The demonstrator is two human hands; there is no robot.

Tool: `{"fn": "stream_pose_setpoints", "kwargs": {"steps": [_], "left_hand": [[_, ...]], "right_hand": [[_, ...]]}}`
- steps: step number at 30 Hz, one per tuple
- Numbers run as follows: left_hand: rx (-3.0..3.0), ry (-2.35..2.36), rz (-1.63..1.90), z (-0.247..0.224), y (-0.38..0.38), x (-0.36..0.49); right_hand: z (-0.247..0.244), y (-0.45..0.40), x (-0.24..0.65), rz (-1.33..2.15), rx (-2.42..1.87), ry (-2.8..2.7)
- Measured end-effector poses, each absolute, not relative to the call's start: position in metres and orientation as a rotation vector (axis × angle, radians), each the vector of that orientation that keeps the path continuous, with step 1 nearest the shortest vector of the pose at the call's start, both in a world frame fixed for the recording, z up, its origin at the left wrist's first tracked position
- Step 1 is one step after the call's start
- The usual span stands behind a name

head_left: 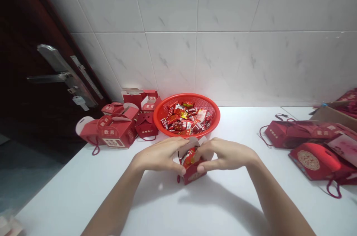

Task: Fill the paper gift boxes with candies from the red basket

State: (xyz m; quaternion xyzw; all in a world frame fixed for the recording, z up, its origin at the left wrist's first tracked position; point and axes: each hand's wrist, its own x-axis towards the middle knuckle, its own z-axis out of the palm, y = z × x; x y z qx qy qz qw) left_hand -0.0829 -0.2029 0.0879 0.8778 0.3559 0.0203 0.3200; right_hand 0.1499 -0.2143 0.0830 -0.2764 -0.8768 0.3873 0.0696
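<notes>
A small red cardboard candy box (pixel 195 173) stands on the white table in front of me, its pale-lined top flaps raised. Red-wrapped candy (pixel 190 157) fills its inside. My left hand (pixel 161 157) grips the left side of the box, thumb at the front and fingers behind. From the right, my right hand (pixel 228 154) is on the box too, its thumb at the front wall and its bent fingers at the opening; their tips are partly hidden. Just behind the box, a red plastic basket (pixel 214 121) holds many wrapped candies (pixel 178 126).
Several red gift boxes (pixel 119 131) with cord handles cluster at the table's left end. More red boxes (pixel 290 133) lie on the right, beside an open brown carton (pixel 323 115). A tiled wall (pixel 237 68) runs behind; a dark door (pixel 22 91) with keys is at left.
</notes>
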Motion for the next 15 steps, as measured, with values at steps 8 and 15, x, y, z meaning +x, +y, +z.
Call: {"fn": "stream_pose_setpoints", "kwargs": {"steps": [8,15], "left_hand": [[2.288,0.849,0.092,0.093,-0.2,-0.088],[2.367,0.989,-0.014,0.09,-0.189,-0.105]], "right_hand": [[0.055,-0.252,0.168,0.854,-0.887,-2.432],[0.021,-0.28,0.173,0.55,-1.114,-2.19]]}}
